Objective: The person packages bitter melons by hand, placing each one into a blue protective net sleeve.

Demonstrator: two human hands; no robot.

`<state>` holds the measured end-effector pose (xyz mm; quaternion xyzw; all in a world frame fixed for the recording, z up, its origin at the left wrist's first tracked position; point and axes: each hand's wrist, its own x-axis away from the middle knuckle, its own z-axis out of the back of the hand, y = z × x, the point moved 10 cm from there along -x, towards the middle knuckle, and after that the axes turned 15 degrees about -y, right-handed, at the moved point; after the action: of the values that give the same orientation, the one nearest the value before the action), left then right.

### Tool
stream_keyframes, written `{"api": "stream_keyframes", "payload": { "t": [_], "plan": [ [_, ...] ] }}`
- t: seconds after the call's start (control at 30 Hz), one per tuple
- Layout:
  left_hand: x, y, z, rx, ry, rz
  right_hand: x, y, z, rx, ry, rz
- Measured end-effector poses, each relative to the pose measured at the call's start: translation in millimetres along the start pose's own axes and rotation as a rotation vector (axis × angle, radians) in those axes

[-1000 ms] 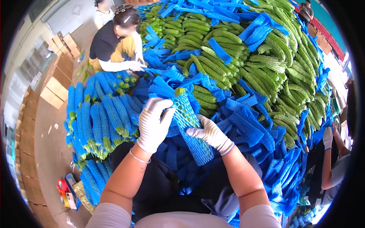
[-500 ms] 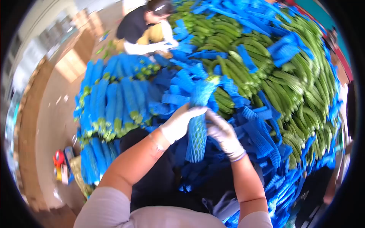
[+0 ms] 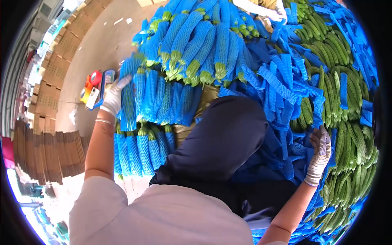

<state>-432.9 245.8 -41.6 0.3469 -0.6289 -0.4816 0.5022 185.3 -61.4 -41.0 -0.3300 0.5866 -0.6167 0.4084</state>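
At the left, my gloved left hand (image 3: 113,98) grips the side of a long green gourd in a blue net sleeve (image 3: 128,104), whose upper end is blurred. It lies at the end of a row of netted gourds (image 3: 152,98). Far to the right, my gloved right hand (image 3: 320,149) reaches over loose blue net sleeves (image 3: 286,118), its fingers stretched and slightly bent, with nothing visible in them. Just beyond its fingertips are bare green gourds (image 3: 332,94), piled in rows.
More netted gourds (image 3: 192,45) are stacked ahead. Tape rolls (image 3: 90,83) and a blue tray (image 3: 107,81) sit on the floor at left. Flattened cardboard (image 3: 49,153) and stacked cartons (image 3: 61,57) stand farther left. Another person's white sleeve (image 3: 257,8) shows at the top.
My hands were together at the middle around a netted gourd. My left hand has carried it left to the row; my right hand has let go and moved right. The view has shifted left.
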Motion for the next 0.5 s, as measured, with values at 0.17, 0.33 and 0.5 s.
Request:
{"api": "stream_keyframes", "payload": {
  "t": [0.17,0.33,0.5],
  "plan": [
    [17.1,-125.4,11.2,0.312,-0.051,0.329,-5.5,13.6,-21.6,0.129,-0.077,-0.037],
    [-29.6,-182.1,-58.2,0.080,-0.369,0.457,-6.8,30.8,-35.7,0.238,-0.140,-0.120],
    [-96.3,-188.0,-60.7,-0.737,-0.156,0.333,6.0,36.6,-38.0,0.326,-0.090,-0.234]
  ]
}}
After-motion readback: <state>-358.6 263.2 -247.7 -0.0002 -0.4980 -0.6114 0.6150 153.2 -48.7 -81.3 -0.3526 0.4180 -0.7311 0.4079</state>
